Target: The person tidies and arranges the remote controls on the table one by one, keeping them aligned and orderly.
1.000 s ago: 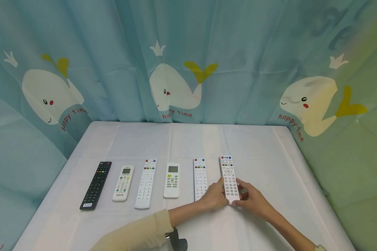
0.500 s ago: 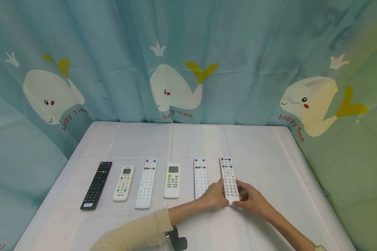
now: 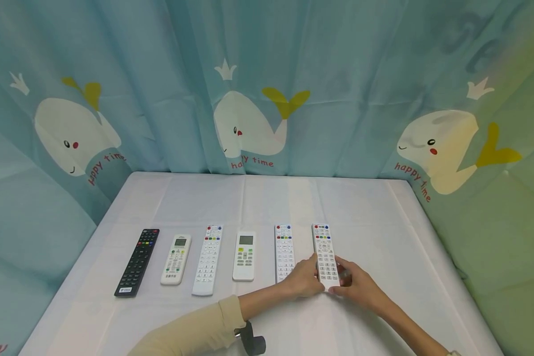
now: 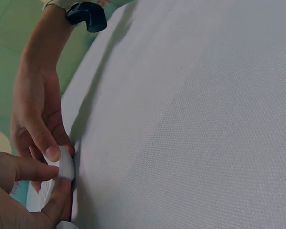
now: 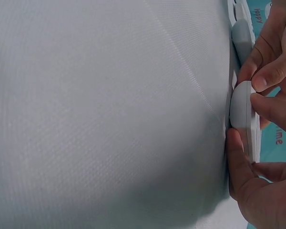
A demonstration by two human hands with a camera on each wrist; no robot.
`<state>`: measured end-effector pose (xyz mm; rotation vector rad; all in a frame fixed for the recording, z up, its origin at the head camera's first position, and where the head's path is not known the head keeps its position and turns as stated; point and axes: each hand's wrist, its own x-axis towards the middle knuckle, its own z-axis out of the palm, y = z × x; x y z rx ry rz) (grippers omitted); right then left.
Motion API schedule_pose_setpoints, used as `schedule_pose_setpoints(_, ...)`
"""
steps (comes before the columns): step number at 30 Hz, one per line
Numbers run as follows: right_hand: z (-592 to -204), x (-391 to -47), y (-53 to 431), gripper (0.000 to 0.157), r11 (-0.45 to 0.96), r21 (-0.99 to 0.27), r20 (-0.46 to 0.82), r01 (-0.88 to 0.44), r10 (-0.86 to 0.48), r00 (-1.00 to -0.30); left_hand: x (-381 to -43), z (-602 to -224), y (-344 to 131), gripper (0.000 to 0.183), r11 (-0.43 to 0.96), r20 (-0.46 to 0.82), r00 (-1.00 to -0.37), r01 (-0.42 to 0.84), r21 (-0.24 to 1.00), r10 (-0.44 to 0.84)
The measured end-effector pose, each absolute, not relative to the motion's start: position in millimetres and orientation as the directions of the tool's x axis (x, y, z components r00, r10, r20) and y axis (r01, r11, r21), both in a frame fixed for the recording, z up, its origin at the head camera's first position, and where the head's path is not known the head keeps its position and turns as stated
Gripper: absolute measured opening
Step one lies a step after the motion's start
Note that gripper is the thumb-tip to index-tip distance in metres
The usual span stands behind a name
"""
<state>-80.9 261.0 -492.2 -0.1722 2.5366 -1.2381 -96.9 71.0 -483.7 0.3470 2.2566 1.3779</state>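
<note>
Both hands hold a white remote control [image 3: 325,249] at the right end of a row of remotes in the head view. My left hand [image 3: 303,278] grips its left edge near the lower end, while my right hand [image 3: 359,286] has it by the right edge and near corner. In the right wrist view, the near end of this remote [image 5: 240,107] sits low over the cloth, with thumbs on top and fingers at the sides. The left wrist view shows thumbs and fingers meeting around the same end. Its underside is hidden.
To the left lie another white remote [image 3: 284,249], partly behind the left hand, a white remote with a screen [image 3: 243,257], a long white one [image 3: 207,262], a small one with a screen [image 3: 176,259] and a black one [image 3: 137,262]. White cloth [image 3: 382,222] covers the table; curtains surround it.
The far end of the held remote has come down slightly toward the person. Both hands keep their grip in nearly the same place; the other remotes lie as before.
</note>
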Motion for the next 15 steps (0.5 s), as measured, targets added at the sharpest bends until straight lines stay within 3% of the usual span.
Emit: schedule_pose_setpoints(15,-489.0,-78.8,259.1,0.09,0.637,-0.769,-0.251,0.054,-0.223,-0.942,-98.0,-482.6,68.8,0.086,0.446,-0.257,-0.858,-0.036,0.894,0.446)
